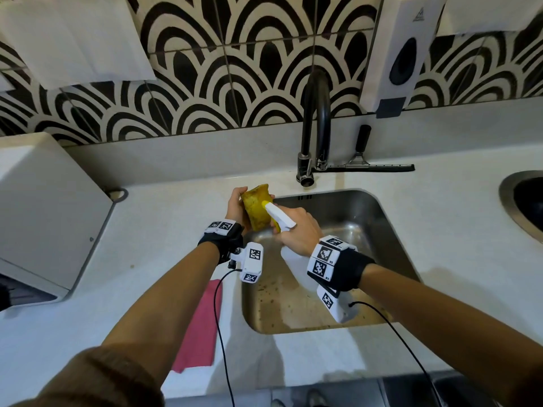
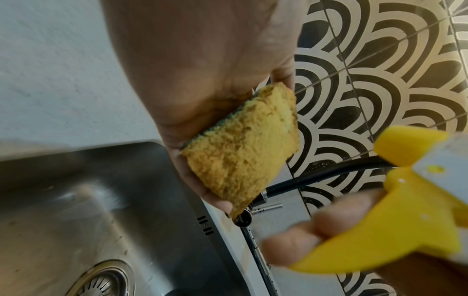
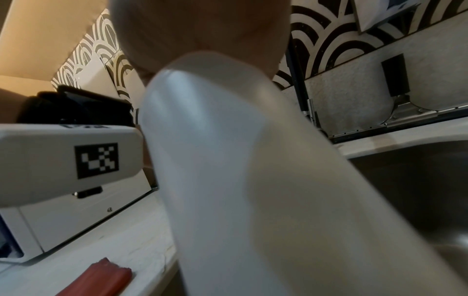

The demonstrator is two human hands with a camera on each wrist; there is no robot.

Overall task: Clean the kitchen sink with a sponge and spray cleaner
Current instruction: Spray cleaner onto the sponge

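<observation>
Mostly spray bottle (image 3: 253, 180) blocks R wrist view; nozzle hidden.

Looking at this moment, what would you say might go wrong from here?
The nozzle sits almost against the sponge that the left hand holds, so spray could wet those fingers. The sponge is over the sink's edge, so drips may land on the counter.

Before me stood a black-and-cream scalloped tile wall (image 1: 235, 69) above my pale speckled stone countertop (image 1: 440, 230), a white wall-mounted soap dispenser (image 1: 402, 51) hanging there
</observation>
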